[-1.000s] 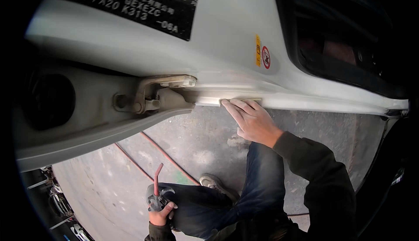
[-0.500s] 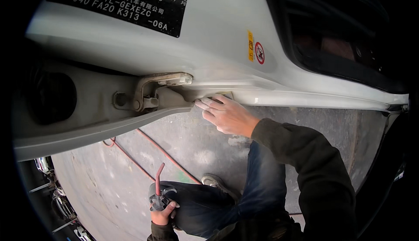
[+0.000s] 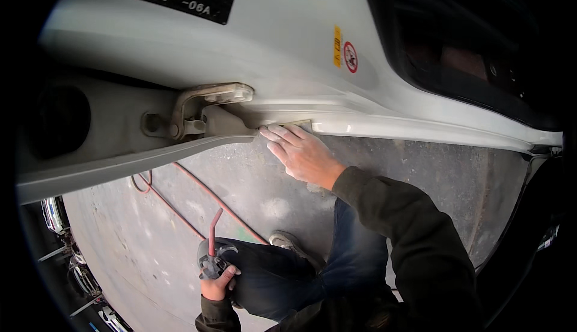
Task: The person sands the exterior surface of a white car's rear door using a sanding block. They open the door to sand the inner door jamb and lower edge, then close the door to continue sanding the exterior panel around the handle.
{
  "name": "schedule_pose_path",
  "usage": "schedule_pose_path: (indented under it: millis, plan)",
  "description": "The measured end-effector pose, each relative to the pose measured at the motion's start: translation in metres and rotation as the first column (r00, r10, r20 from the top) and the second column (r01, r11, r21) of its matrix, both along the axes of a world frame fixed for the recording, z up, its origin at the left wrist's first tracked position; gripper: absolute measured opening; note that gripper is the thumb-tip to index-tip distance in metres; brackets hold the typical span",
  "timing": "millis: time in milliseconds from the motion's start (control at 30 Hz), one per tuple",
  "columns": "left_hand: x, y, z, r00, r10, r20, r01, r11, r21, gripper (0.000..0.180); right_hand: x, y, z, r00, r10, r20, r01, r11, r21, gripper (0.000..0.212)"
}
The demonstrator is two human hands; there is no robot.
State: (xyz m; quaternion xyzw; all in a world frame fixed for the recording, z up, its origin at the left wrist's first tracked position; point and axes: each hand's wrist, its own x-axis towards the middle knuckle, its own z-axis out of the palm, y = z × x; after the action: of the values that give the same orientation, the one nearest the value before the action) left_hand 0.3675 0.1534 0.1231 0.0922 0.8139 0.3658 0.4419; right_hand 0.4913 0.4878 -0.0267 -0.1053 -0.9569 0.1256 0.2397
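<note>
My right hand (image 3: 303,154) presses a piece of sandpaper (image 3: 307,126) against the lower edge of a white car body panel (image 3: 300,61), just right of the door hinge (image 3: 210,97). Its fingers lie together, pointing left, and are dusted white; most of the sheet is hidden beneath them. Low at the left, beside my knee, my left hand (image 3: 217,284) is closed around a grey air tool (image 3: 211,266). A red tube (image 3: 214,231) sticks up from that tool. Its exact kind does not show.
An open car door (image 3: 120,172) spans the left, joined by the hinge. A red hose (image 3: 216,199) runs across the grey concrete floor (image 3: 138,242). My shoe (image 3: 287,242) rests beyond my knee. Dark seating (image 3: 475,79) shows at upper right, and shelved parts (image 3: 57,215) at far left.
The whole view has shifted, so the car body sits slightly higher and further left. My right hand stays on the panel edge with the sandpaper; my left hand still holds the tool.
</note>
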Motion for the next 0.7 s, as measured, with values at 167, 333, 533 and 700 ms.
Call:
schedule_pose_path:
  millis: [167,333,533,700]
  plan:
    - [0.006,-0.008,0.002,0.996,0.08,0.029,-0.08,0.997,0.009,0.021,0.088,0.023,0.009,0.991,0.017,0.13,-0.005,0.996,-0.086,0.05]
    - [0.005,-0.001,0.004,0.998,0.062,0.028,-0.062,0.998,-0.009,0.026,0.062,0.019,0.015,0.993,-0.019,0.12,0.035,0.991,-0.129,0.054]
    - [-0.001,0.002,0.004,0.999,0.018,0.039,-0.019,0.999,0.031,0.017,-0.005,-0.01,0.011,0.997,-0.08,0.005,0.08,0.99,-0.119,0.054]
    - [0.005,-0.009,0.001,0.997,0.077,0.015,-0.077,0.997,0.018,0.02,0.103,0.022,0.021,0.989,-0.056,0.136,0.071,0.992,-0.103,0.056]
